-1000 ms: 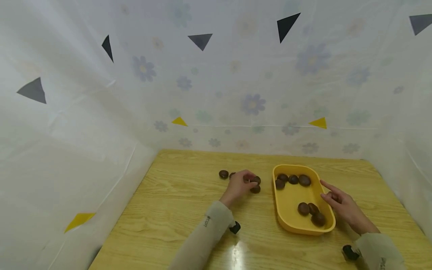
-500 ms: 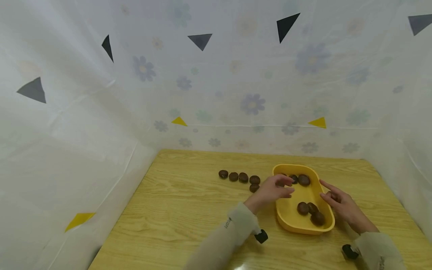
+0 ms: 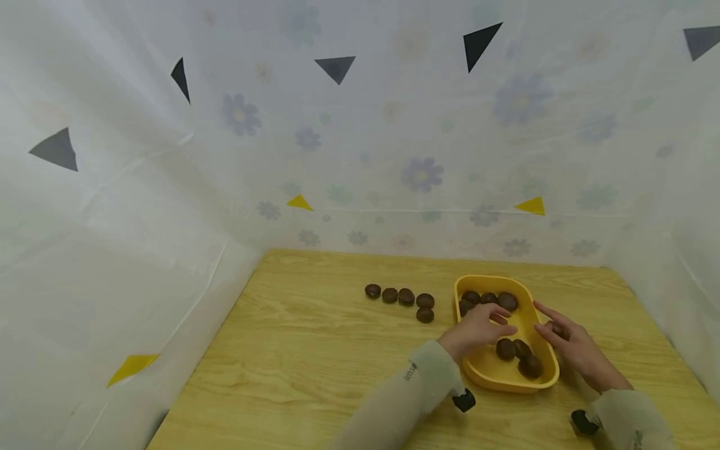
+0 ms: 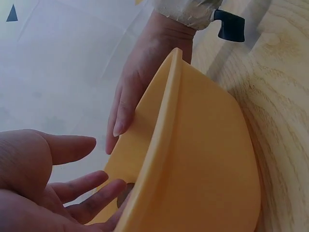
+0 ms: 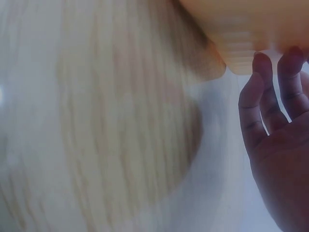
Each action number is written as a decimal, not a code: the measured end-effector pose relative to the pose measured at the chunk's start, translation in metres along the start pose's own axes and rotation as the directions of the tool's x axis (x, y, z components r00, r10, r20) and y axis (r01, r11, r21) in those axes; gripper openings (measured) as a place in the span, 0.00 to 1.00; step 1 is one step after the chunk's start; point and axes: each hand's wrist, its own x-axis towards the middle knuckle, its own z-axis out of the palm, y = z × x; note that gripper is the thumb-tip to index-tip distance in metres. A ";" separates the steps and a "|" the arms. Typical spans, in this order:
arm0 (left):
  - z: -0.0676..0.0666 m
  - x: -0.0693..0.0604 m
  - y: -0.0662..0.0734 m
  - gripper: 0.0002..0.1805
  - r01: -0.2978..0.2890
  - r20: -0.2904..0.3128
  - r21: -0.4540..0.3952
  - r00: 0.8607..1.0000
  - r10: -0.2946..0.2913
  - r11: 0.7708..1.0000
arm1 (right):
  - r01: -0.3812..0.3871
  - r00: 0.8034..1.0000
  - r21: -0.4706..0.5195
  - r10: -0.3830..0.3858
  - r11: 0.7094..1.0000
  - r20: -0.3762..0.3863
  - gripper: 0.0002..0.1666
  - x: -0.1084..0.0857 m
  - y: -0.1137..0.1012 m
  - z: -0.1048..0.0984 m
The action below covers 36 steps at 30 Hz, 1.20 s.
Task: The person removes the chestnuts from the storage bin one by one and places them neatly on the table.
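My left hand (image 3: 478, 328) hovers over the left side of a yellow tray (image 3: 495, 382), fingers loosely bent and nothing visible between them. In the left wrist view its fingers (image 4: 79, 186) reach over the tray's rim, where a sliver of a brown piece shows. Outside the tray's right wall, my right hand (image 3: 579, 350) touches the rim with index finger and thumb. Several dark brown, smooth rounded pieces (image 3: 507, 302) that look like chestnuts lie at the tray's far end. A group of 3 similar pieces (image 3: 505, 349) sits at the near end.
Left of the tray, several brown pieces (image 3: 406, 297) form a row on the wooden table (image 3: 304, 350), its right end turning toward me. White, flower-patterned sheeting (image 3: 360, 156) with black, grey and yellow triangles encloses the back and sides.
My left hand has left the row of pieces on the table and moved right, over the tray, uncovering the row. My right hand stays at the tray's rim.
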 end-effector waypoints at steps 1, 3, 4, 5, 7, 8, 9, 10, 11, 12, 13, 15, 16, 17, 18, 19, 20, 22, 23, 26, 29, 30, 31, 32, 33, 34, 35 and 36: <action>0.002 0.001 0.001 0.18 0.015 -0.001 0.022 1.000 -0.015 1.000 | -0.004 1.000 0.006 0.004 1.000 -0.002 0.40 -0.001 0.000 0.000; 0.005 0.003 0.002 0.18 0.042 -0.005 0.065 0.999 -0.042 0.997 | -0.011 1.000 0.009 0.011 1.000 -0.004 0.40 -0.002 -0.001 -0.001; 0.007 0.004 0.003 0.18 0.055 -0.007 0.079 0.998 -0.054 0.995 | -0.014 1.000 0.008 0.014 1.000 0.001 0.40 -0.002 -0.002 -0.002; 0.009 0.005 0.003 0.18 0.068 -0.013 0.095 0.998 -0.067 0.993 | -0.020 1.000 0.007 0.020 1.000 0.002 0.40 -0.003 -0.002 -0.002; 0.014 0.008 0.003 0.18 0.087 -0.025 0.136 0.996 -0.085 0.987 | -0.031 0.999 0.009 0.031 0.999 0.006 0.41 -0.003 -0.003 -0.004; 0.017 0.009 0.002 0.17 0.090 -0.029 0.152 0.996 -0.087 0.984 | -0.035 0.999 0.006 0.035 0.999 0.004 0.41 -0.003 -0.003 -0.004; 0.019 0.011 0.001 0.17 0.096 -0.032 0.163 0.995 -0.092 0.982 | -0.039 0.999 0.010 0.039 0.999 0.003 0.41 -0.004 -0.002 -0.004; 0.022 0.012 0.000 0.16 0.100 -0.035 0.184 0.995 -0.095 0.978 | -0.041 0.999 0.008 0.041 0.999 0.004 0.41 -0.004 -0.002 -0.004; 0.025 0.014 -0.002 0.16 0.101 -0.037 0.211 0.995 -0.095 0.972 | -0.042 0.999 0.005 0.042 0.999 0.002 0.41 -0.004 -0.001 -0.004; 0.027 0.015 -0.004 0.15 0.098 -0.037 0.233 0.995 -0.092 0.968 | -0.042 0.999 0.005 0.042 0.999 0.002 0.40 -0.005 0.000 -0.004; 0.029 0.016 -0.005 0.15 0.094 -0.036 0.247 0.995 -0.088 0.964 | -0.042 0.999 0.002 0.042 0.999 -0.002 0.40 -0.005 0.001 -0.003; 0.032 0.017 -0.008 0.15 0.081 -0.032 0.276 0.997 -0.075 0.958 | -0.041 0.999 -0.003 0.041 0.999 -0.006 0.39 -0.005 0.003 -0.003; 0.034 0.017 -0.009 0.15 0.074 -0.034 0.293 0.997 -0.067 0.953 | -0.039 0.999 -0.007 0.039 0.999 -0.010 0.39 -0.005 0.003 -0.003; 0.035 0.017 -0.010 0.15 0.066 -0.038 0.309 0.998 -0.057 0.949 | -0.037 0.999 -0.008 0.037 0.999 -0.013 0.39 -0.005 0.004 -0.003; 0.036 0.017 -0.010 0.16 0.059 -0.042 0.325 0.998 -0.048 0.944 | -0.035 0.999 -0.010 0.035 0.999 -0.017 0.39 -0.005 0.004 -0.003; 0.037 0.017 -0.010 0.16 0.055 -0.046 0.339 0.998 -0.042 0.939 | -0.033 0.999 -0.007 0.033 0.999 -0.019 0.39 -0.006 0.005 -0.003; 0.038 0.017 -0.010 0.16 0.052 -0.050 0.353 0.998 -0.037 0.934 | -0.032 0.999 -0.004 0.032 0.999 -0.020 0.39 -0.006 0.005 -0.004; 0.039 0.017 -0.010 0.16 0.045 -0.058 0.378 0.998 -0.025 0.925 | -0.028 0.999 -0.001 0.028 1.000 -0.022 0.39 -0.006 0.005 -0.004; 0.040 0.017 -0.009 0.16 0.045 -0.061 0.388 0.998 -0.023 0.920 | -0.026 0.999 0.000 0.026 1.000 -0.023 0.39 -0.007 0.005 -0.005; 0.041 0.017 -0.009 0.16 0.040 -0.066 0.392 0.998 -0.016 0.919 | -0.024 0.999 0.004 0.024 1.000 -0.027 0.39 -0.007 0.004 -0.006; 0.040 0.018 -0.010 0.15 0.018 -0.061 0.393 0.998 0.007 0.919 | -0.015 0.999 0.010 0.016 1.000 -0.038 0.39 -0.007 0.003 -0.005; 0.039 0.018 -0.011 0.15 0.010 -0.062 0.398 0.998 0.016 0.917 | -0.008 0.999 0.016 0.008 1.000 -0.036 0.39 -0.006 0.002 -0.005; 0.037 0.017 -0.012 0.14 0.003 -0.064 0.405 0.998 0.026 0.914 | 0.004 1.000 0.022 -0.003 1.000 -0.030 0.39 -0.006 0.002 -0.004; 0.036 0.017 -0.013 0.13 -0.006 -0.064 0.408 0.997 0.035 0.913 | 0.013 1.000 0.030 -0.012 0.999 -0.025 0.39 -0.005 0.001 -0.003; 0.035 0.017 -0.014 0.13 -0.015 -0.063 0.411 0.997 0.045 0.912 | 0.021 1.000 0.039 -0.020 0.999 -0.022 0.38 -0.004 0.001 -0.002; 0.034 0.017 -0.014 0.12 -0.024 -0.063 0.414 0.996 0.055 0.910 | 0.024 1.000 0.050 -0.024 0.998 -0.017 0.38 -0.003 0.001 -0.001; 0.032 0.016 -0.015 0.11 -0.032 -0.061 0.413 0.996 0.063 0.910 | 0.027 1.000 0.060 -0.026 0.998 -0.011 0.38 -0.002 0.000 -0.001; 0.032 0.016 -0.015 0.11 -0.039 -0.057 0.401 0.996 0.067 0.915 | 0.027 1.000 0.066 -0.027 0.997 -0.005 0.38 -0.002 0.000 -0.001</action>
